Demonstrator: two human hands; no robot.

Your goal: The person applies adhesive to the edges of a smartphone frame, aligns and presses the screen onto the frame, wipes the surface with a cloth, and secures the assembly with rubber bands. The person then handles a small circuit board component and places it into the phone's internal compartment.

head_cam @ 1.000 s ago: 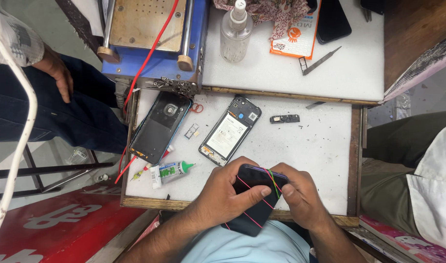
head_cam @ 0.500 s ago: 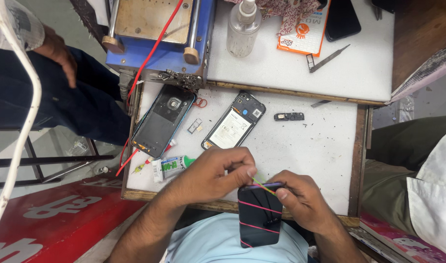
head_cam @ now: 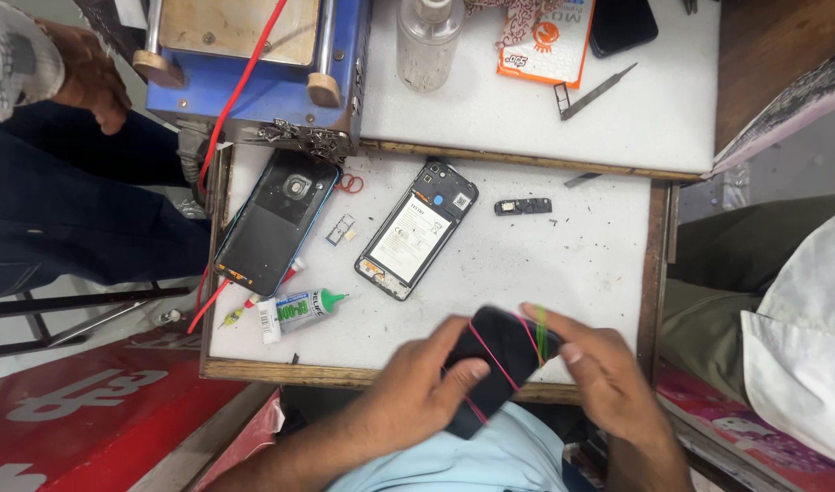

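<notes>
Both hands close on a dark phone (head_cam: 492, 364) wrapped in coloured rubber bands, held tilted over the near edge of the white surface (head_cam: 572, 264). Left hand (head_cam: 417, 383) has its grip shut around the phone's near, lower end, thumb lying across the back. Right hand (head_cam: 609, 378) holds the far, upper end, its fingers pinching a green band there; motion blur hides how tightly they press. Pink bands cross the phone's back.

Farther out on the surface lies an opened phone (head_cam: 417, 230) with its battery showing, tilted toward the far right. Left of it rests a dark back cover (head_cam: 276, 221), with a small card tray (head_cam: 338, 230) between them. Near the cover's near end lies a small glue tube (head_cam: 299, 310) with a green cap. A little black part (head_cam: 523, 207) sits right of the opened phone. Beyond, on a raised white board, stand a clear bottle (head_cam: 426, 36), a blue machine (head_cam: 253, 68) and metal tweezers (head_cam: 595, 91). Another person's hand (head_cam: 94, 82) shows at far left.
</notes>
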